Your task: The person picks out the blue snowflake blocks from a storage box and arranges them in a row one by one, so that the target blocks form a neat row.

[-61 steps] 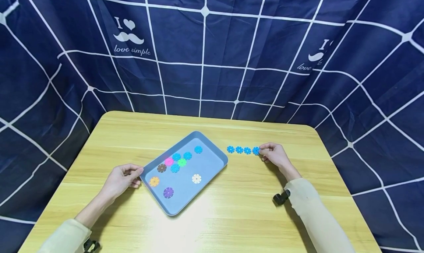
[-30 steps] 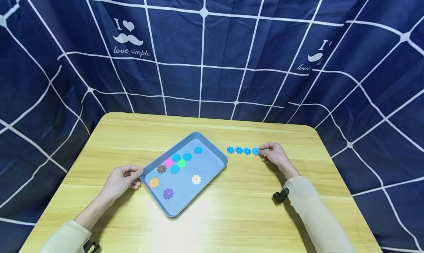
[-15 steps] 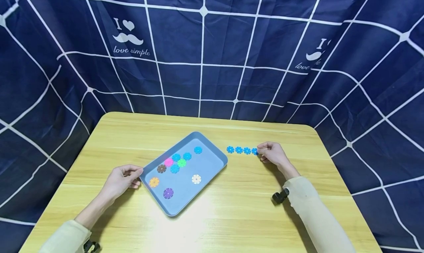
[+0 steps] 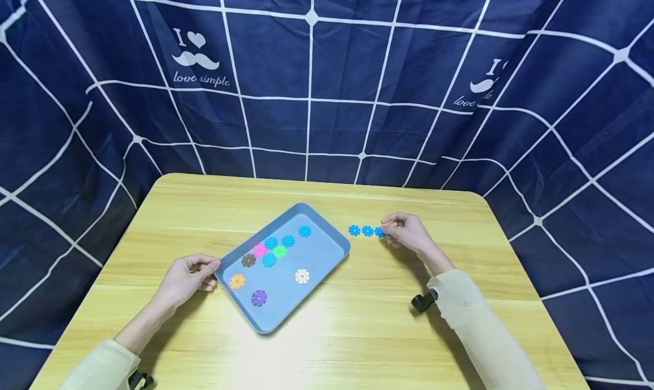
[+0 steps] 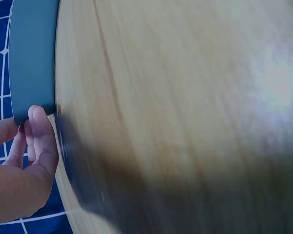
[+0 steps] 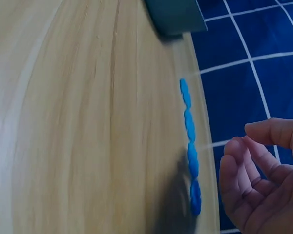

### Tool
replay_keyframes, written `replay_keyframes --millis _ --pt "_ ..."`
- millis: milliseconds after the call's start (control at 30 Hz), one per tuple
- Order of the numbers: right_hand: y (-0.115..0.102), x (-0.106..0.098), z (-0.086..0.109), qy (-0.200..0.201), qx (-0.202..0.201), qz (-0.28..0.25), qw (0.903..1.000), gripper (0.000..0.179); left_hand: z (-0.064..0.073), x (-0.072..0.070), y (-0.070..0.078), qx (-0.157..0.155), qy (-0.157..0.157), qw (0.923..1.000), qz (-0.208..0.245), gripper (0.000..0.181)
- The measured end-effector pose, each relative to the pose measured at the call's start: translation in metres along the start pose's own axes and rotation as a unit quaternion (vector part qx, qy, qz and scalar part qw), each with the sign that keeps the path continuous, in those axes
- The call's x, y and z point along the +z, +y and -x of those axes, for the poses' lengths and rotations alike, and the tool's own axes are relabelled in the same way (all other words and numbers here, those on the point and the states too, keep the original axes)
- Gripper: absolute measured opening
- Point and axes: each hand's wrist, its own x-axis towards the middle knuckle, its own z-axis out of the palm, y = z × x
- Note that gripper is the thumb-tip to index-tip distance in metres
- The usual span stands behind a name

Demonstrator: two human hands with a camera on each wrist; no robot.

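My left hand [image 4: 186,279] pinches the near-left corner of a blue-grey tray [image 4: 283,285] between thumb and fingers. The left wrist view shows those fingertips on the tray's wall [image 5: 34,63]. Inside the tray lie notched plastic discs: several blue ones, plus a pink disc [image 4: 260,250], a green disc [image 4: 280,251], a brown disc [image 4: 248,260], an orange disc [image 4: 237,281], a purple disc [image 4: 259,298] and a cream disc [image 4: 302,276]. Right of it, several blue discs [image 4: 368,231] lie in a row. Over the row's right end hovers my right hand [image 4: 407,232], fingers loosely bent, holding nothing; it hides the last disc.
The wooden table [image 4: 368,333] has rounded far corners. A dark blue curtain [image 4: 276,123] with white grid lines hangs behind it and on both sides. A black wrist device [image 4: 423,302] sits at the right sleeve, another [image 4: 140,380] at the left.
My right hand has let go of the rightmost blue disc and moved left and slightly up over the row. My left hand and the tray stay in place.
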Motion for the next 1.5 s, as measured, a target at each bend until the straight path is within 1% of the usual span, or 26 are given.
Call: replay_keyframes --millis 133,267,533,733,1100,1200,1333,1500 --pt "-0.008 0.008 0.000 -0.011 -0.025 -0.001 0.9996 0.035 0.000 0.000 0.001 -0.002 0.000 1.0000 0.000 0.036" --pt "-0.017 0.017 0.000 -0.015 -0.039 0.003 0.9991 0.034 0.002 0.000 0.002 -0.003 0.000 1.0000 -0.003 0.037" --pt "-0.040 0.036 0.002 -0.010 -0.051 0.025 0.9983 0.033 0.002 -0.001 0.004 -0.007 -0.002 0.9999 -0.007 0.037" --pt "-0.050 0.049 0.001 -0.027 -0.065 0.019 0.9973 0.032 0.002 -0.001 0.005 -0.008 -0.004 0.9999 -0.008 0.037" --pt "-0.065 0.072 -0.002 -0.057 -0.073 -0.003 0.9957 0.031 0.003 -0.001 0.005 -0.005 -0.004 0.9999 -0.008 0.038" --pt "-0.068 0.078 -0.002 -0.059 -0.083 0.008 0.9948 0.029 0.003 -0.001 0.005 -0.004 -0.004 1.0000 -0.008 0.037" --pt "-0.070 0.086 -0.003 -0.058 -0.093 0.035 0.9934 0.026 0.003 -0.001 0.004 -0.001 -0.004 1.0000 -0.009 0.038" --pt "-0.070 0.097 -0.005 -0.065 -0.096 0.054 0.9917 0.027 0.003 0.000 0.004 0.002 -0.005 1.0000 -0.006 0.038"
